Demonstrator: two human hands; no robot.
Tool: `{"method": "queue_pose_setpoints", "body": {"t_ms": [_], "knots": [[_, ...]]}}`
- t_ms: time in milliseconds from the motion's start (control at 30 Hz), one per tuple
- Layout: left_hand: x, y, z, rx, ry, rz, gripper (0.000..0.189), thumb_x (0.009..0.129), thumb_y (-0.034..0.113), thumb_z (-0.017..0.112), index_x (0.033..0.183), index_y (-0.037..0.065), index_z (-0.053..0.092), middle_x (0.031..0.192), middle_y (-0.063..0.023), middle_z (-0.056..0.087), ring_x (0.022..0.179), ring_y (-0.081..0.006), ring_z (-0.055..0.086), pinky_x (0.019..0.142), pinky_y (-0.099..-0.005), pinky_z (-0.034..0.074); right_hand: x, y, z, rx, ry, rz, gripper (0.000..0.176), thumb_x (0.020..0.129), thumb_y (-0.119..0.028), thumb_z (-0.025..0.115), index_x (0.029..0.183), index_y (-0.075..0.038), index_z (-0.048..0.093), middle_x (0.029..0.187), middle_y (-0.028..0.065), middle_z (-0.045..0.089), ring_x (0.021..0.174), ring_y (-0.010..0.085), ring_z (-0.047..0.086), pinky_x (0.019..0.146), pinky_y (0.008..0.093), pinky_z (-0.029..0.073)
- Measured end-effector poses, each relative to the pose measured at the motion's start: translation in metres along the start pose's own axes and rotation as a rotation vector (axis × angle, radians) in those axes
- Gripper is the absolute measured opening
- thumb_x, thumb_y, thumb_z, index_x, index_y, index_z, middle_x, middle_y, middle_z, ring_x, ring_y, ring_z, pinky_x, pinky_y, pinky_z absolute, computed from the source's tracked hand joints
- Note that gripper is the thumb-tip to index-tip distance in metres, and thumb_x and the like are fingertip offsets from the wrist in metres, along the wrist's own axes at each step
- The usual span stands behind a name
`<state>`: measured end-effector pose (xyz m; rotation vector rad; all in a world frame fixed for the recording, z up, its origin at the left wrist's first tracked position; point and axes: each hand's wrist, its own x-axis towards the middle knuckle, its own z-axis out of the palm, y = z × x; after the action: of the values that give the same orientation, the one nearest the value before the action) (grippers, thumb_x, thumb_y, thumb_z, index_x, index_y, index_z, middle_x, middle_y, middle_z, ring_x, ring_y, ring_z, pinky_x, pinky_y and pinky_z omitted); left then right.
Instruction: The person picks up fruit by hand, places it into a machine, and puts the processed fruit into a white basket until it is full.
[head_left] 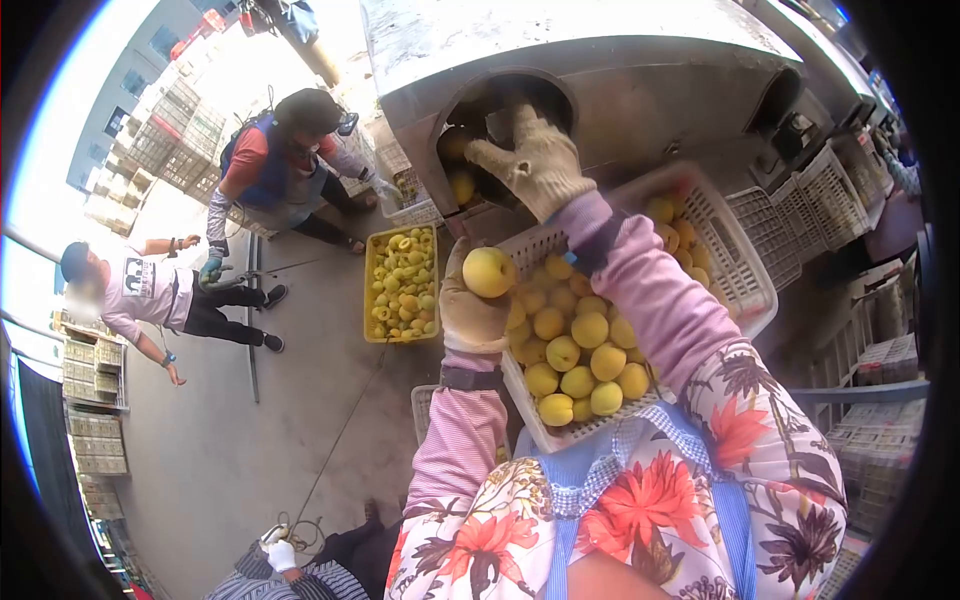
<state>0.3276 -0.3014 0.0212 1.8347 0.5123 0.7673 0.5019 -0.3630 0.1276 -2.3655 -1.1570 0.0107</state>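
My left hand (468, 318), in a pale work glove, is shut on a yellow peach (489, 272) over the left edge of a white plastic crate (537, 432). Several yellow peaches (578, 335) fill that crate, right in front of my body. My right hand (530, 165), also gloved, reaches to the round opening (452, 100) of a metal machine (640, 95). Its thumb and fingers are spread apart, and no fruit shows in them. Inside the dark opening, a few peaches (462, 187) are partly visible.
A second white crate (745, 235) with peaches stands to the right. On the floor at left is a yellow crate (403, 338) of fruit. One person (285, 170) bends near it, another (165, 285) stands farther left. A striped sleeve (300, 580) shows at the bottom.
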Motion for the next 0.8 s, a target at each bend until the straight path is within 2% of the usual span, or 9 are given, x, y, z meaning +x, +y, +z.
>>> {"method": "queue_pose_setpoints", "body": {"t_ms": [33, 100, 167, 267, 333, 467, 633, 700, 800], "knots": [[0.002, -0.003, 0.001, 0.084, 0.050, 0.097, 0.052, 0.081, 0.010, 0.078, 0.128, -0.002, 0.057, 0.123, -0.0135, 0.067, 0.112, -0.0218, 0.065, 0.096, -0.0322, 0.052, -0.032, -0.002, 0.001, 0.299, 0.197, 0.090, 0.071, 0.084, -0.050, 0.067, 0.137, -0.005, 0.052, 0.127, 0.0248, 0.062, 0.115, 0.0382, 0.062, 0.099, 0.0451, 0.049], [0.008, -0.008, 0.007, 0.002, 0.028, 0.168, 0.047, 0.086, 0.011, 0.072, 0.129, 0.001, 0.057, 0.126, -0.0128, 0.066, 0.118, -0.0241, 0.062, 0.100, -0.0363, 0.049, -0.077, -0.001, 0.026, 0.668, -0.179, -0.009, 0.072, 0.082, -0.049, 0.071, 0.137, -0.005, 0.052, 0.128, 0.0235, 0.061, 0.118, 0.0393, 0.059, 0.104, 0.0425, 0.045], [0.011, -0.019, 0.018, -0.643, -0.058, -0.132, 0.044, 0.093, 0.013, 0.063, 0.135, 0.004, 0.052, 0.127, -0.0119, 0.064, 0.123, -0.0266, 0.058, 0.106, -0.0399, 0.044, -0.086, 0.003, 0.033, 0.568, -0.193, -0.070, 0.065, 0.084, -0.042, 0.073, 0.135, -0.006, 0.053, 0.128, 0.0234, 0.060, 0.121, 0.0397, 0.056, 0.104, 0.0427, 0.044], [0.007, -0.065, 0.029, -0.081, -0.241, -0.152, 0.045, 0.100, 0.023, 0.053, 0.141, 0.006, 0.046, 0.125, -0.0120, 0.065, 0.121, -0.0262, 0.059, 0.103, -0.0393, 0.047, -0.063, 0.008, 0.035, 0.471, 0.132, 0.031, 0.063, 0.083, -0.038, 0.074, 0.133, -0.007, 0.052, 0.128, 0.0198, 0.061, 0.117, 0.0393, 0.058, 0.104, 0.0432, 0.045], [-0.010, -0.048, 0.048, -0.371, -0.424, -0.598, 0.046, 0.100, 0.025, 0.052, 0.141, 0.005, 0.046, 0.127, -0.0118, 0.065, 0.122, -0.0247, 0.059, 0.101, -0.0372, 0.048, -0.036, 0.015, 0.049, 0.262, 0.319, 0.086, 0.062, 0.083, -0.038, 0.074, 0.133, -0.008, 0.053, 0.129, 0.0186, 0.060, 0.116, 0.0383, 0.059, 0.103, 0.0445, 0.045], [-0.051, -0.029, 0.092, 0.857, -1.430, -0.101, 0.051, 0.101, 0.027, 0.051, 0.147, 0.008, 0.043, 0.144, -0.0143, 0.054, 0.132, -0.0241, 0.053, 0.102, -0.0329, 0.046, 0.014, 0.037, 0.100, -0.169, 0.539, -0.063, 0.046, 0.085, -0.038, 0.070, 0.121, -0.009, 0.060, 0.121, 0.0174, 0.059, 0.112, 0.0352, 0.058, 0.099, 0.0473, 0.046], [-0.125, -0.138, 0.113, 0.162, -0.947, -0.291, 0.064, 0.090, 0.048, 0.063, 0.144, 0.016, 0.049, 0.147, -0.0102, 0.052, 0.132, -0.0278, 0.052, 0.109, -0.0367, 0.042, 0.044, 0.015, 0.084, -0.271, 0.543, 0.047, 0.051, 0.085, -0.037, 0.068, 0.128, -0.011, 0.057, 0.131, 0.0209, 0.054, 0.119, 0.0370, 0.055, 0.095, 0.0500, 0.048], [-0.109, -0.159, 0.136, -0.014, -1.104, -0.377, 0.071, 0.088, 0.053, 0.064, 0.146, 0.015, 0.046, 0.149, -0.0074, 0.050, 0.138, -0.0265, 0.047, 0.111, -0.0384, 0.040, 0.045, 0.021, 0.058, -0.105, 0.486, 0.052, 0.058, 0.086, -0.035, 0.067, 0.136, -0.010, 0.051, 0.133, 0.0280, 0.054, 0.119, 0.0404, 0.057, 0.094, 0.0531, 0.049], [-0.070, -0.050, 0.124, 0.752, -1.333, 0.095, 0.072, 0.088, 0.052, 0.065, 0.144, 0.011, 0.045, 0.149, -0.0147, 0.043, 0.138, -0.0318, 0.041, 0.111, -0.0429, 0.039, 0.014, 0.034, 0.015, 0.282, 0.227, 0.108, 0.053, 0.089, -0.034, 0.064, 0.134, -0.009, 0.053, 0.113, 0.0291, 0.064, 0.105, 0.0441, 0.062, 0.089, 0.0488, 0.052]]}}
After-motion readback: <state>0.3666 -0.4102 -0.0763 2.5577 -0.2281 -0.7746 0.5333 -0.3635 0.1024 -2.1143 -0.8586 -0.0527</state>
